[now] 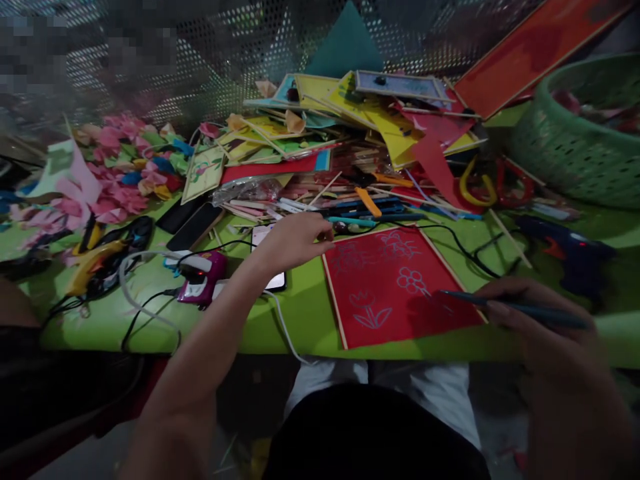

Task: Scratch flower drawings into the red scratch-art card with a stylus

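A red card edged with thin wooden sticks lies on the green table, bearing pale flower drawings. My right hand grips a dark blue-green pen, its tip over the card beside the stem of the middle flower. At the card's upper left corner is my left hand, its fingers loosely bent and apart, with nothing seen in them. Whether they press on the card is hard to see. A lit phone lies partly hidden under my left forearm.
A glue gun rests at the right, below a green basket. Behind the card are piled sticks, pens and coloured cards. Pink paper flowers, a yellow glue gun and a purple power socket with cables occupy the left.
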`<action>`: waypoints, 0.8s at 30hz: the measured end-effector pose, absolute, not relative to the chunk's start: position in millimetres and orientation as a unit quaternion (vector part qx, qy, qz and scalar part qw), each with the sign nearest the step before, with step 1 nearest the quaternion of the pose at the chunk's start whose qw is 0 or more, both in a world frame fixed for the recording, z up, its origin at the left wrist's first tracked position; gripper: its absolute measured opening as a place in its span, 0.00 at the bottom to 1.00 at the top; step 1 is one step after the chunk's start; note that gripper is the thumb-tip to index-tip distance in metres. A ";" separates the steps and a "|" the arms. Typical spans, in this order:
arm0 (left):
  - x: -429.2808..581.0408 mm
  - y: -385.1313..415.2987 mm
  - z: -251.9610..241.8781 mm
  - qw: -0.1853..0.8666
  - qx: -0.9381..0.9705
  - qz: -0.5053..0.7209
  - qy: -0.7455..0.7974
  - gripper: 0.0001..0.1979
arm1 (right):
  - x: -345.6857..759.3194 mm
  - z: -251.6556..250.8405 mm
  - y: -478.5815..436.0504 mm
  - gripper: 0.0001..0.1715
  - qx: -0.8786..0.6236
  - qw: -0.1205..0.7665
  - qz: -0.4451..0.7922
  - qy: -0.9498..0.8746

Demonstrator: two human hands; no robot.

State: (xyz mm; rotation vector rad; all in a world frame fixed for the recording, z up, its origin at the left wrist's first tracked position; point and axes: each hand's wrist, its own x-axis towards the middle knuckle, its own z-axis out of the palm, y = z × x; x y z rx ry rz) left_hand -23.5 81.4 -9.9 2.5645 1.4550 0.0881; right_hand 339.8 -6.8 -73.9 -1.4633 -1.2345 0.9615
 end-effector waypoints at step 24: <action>-13.5 82.7 -37.3 0.042 0.876 0.001 0.481 0.07 | 354.8 -85.0 -1.6 0.13 -0.565 0.463 0.423 -0.536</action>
